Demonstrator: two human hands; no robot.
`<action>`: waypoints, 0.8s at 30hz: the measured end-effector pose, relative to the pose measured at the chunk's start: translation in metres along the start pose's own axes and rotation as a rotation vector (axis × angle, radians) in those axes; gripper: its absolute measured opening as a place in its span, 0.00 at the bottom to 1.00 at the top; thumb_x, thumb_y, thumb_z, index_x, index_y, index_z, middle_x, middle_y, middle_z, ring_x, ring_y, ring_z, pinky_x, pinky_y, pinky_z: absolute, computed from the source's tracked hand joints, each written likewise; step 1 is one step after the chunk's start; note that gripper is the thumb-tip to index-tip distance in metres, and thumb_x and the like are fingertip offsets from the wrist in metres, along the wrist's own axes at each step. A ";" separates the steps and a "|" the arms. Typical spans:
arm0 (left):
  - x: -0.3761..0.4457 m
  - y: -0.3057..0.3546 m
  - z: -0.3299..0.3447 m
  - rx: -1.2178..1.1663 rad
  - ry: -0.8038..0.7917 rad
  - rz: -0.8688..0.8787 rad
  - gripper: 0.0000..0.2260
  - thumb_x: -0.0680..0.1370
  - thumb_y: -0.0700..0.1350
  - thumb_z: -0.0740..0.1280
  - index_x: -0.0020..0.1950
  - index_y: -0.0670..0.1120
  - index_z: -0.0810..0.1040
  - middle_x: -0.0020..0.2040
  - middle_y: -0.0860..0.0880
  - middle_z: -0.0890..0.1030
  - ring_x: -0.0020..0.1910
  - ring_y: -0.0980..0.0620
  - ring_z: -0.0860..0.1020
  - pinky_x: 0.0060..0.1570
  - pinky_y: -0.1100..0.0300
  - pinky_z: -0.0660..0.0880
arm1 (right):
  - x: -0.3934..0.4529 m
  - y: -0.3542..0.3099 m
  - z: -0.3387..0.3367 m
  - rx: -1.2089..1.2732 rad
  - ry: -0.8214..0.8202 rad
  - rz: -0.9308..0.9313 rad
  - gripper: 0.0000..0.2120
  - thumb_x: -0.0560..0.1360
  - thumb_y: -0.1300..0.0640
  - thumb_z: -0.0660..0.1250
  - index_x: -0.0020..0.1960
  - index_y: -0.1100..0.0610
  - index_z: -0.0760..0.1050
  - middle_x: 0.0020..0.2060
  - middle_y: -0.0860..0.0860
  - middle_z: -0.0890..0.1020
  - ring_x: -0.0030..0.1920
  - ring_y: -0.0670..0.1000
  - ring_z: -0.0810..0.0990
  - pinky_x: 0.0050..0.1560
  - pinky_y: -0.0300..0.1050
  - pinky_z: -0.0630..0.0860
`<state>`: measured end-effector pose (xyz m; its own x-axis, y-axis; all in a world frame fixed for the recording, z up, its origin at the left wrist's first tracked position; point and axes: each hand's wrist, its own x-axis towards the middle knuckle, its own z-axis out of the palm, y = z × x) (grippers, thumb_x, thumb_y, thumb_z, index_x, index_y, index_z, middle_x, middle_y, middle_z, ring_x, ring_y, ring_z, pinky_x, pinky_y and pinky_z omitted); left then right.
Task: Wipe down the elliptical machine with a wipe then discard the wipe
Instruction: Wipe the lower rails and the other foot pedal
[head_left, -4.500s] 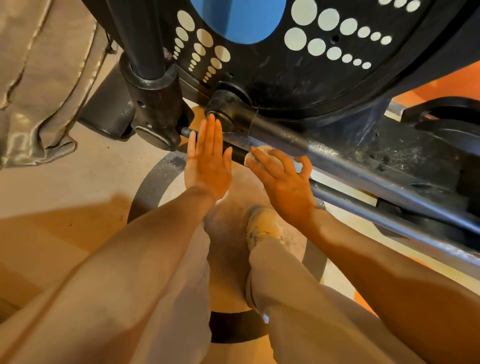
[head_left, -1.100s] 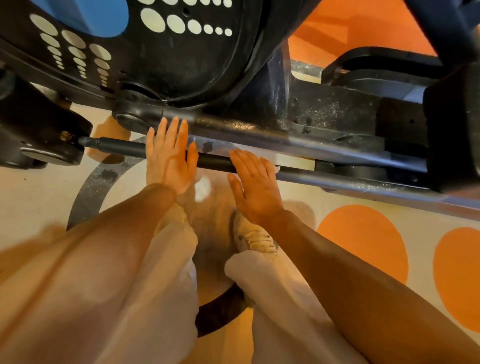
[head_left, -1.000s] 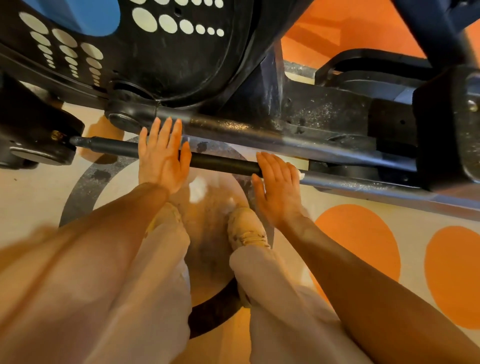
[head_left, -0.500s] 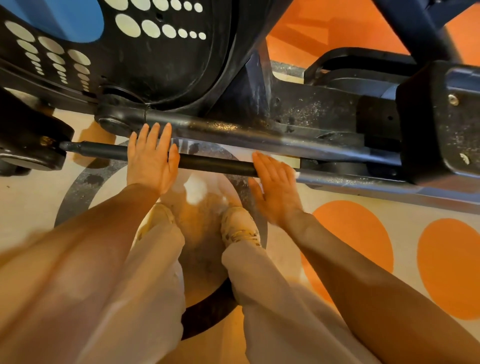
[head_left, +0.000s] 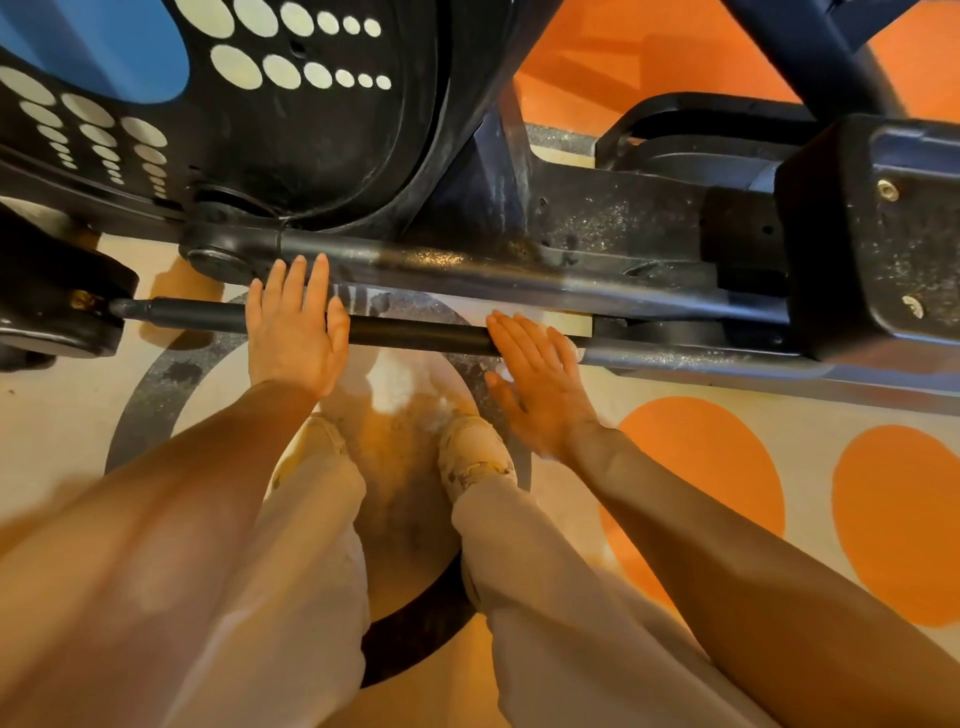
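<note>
Wiping the low rod (head_left: 415, 332) of the elliptical (head_left: 597, 260), both hands flat on it.

Right hand (head_left: 540, 384), at 3 o'clock of the left, lies with straight fingers over the rod; a white sliver of wipe (head_left: 580, 355) peeks out beside its fingertips, so the wipe seems pressed under the palm, the grip flat rather than clenched. Left hand (head_left: 293, 332) rests open on the rod toward 9 o'clock, bracing, holding nothing. This looks like mid-wipe: the rail (head_left: 701, 364) toward 3 o'clock looks dusty. Next move calls for sliding the wipe along toward 3 o'clock with steady pressure; discarding comes later.
</note>
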<state>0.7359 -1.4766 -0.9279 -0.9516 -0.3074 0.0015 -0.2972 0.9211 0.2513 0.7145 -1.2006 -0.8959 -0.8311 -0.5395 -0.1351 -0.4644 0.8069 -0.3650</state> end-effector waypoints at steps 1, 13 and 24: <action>0.000 0.000 0.000 -0.002 0.002 -0.003 0.23 0.86 0.49 0.49 0.80 0.44 0.58 0.78 0.42 0.61 0.79 0.41 0.55 0.77 0.44 0.47 | -0.004 0.009 -0.003 -0.023 0.025 0.016 0.29 0.81 0.44 0.48 0.79 0.52 0.52 0.78 0.50 0.57 0.78 0.52 0.51 0.75 0.48 0.37; -0.005 0.008 -0.005 -0.046 -0.010 -0.008 0.23 0.86 0.48 0.48 0.80 0.40 0.57 0.79 0.42 0.60 0.79 0.44 0.54 0.78 0.48 0.48 | -0.011 0.010 -0.003 -0.044 0.002 0.163 0.29 0.84 0.46 0.50 0.80 0.53 0.46 0.79 0.49 0.49 0.78 0.51 0.40 0.68 0.42 0.21; -0.008 0.119 -0.006 -0.156 -0.086 0.319 0.23 0.85 0.49 0.53 0.79 0.42 0.60 0.79 0.43 0.60 0.78 0.43 0.57 0.76 0.53 0.45 | -0.021 0.032 -0.007 -0.241 0.120 0.034 0.28 0.78 0.66 0.64 0.76 0.60 0.62 0.77 0.54 0.59 0.76 0.54 0.54 0.75 0.52 0.48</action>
<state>0.7082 -1.3658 -0.8923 -0.9996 0.0171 0.0237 0.0251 0.9180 0.3957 0.7152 -1.1617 -0.8977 -0.8711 -0.4903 -0.0279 -0.4832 0.8658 -0.1300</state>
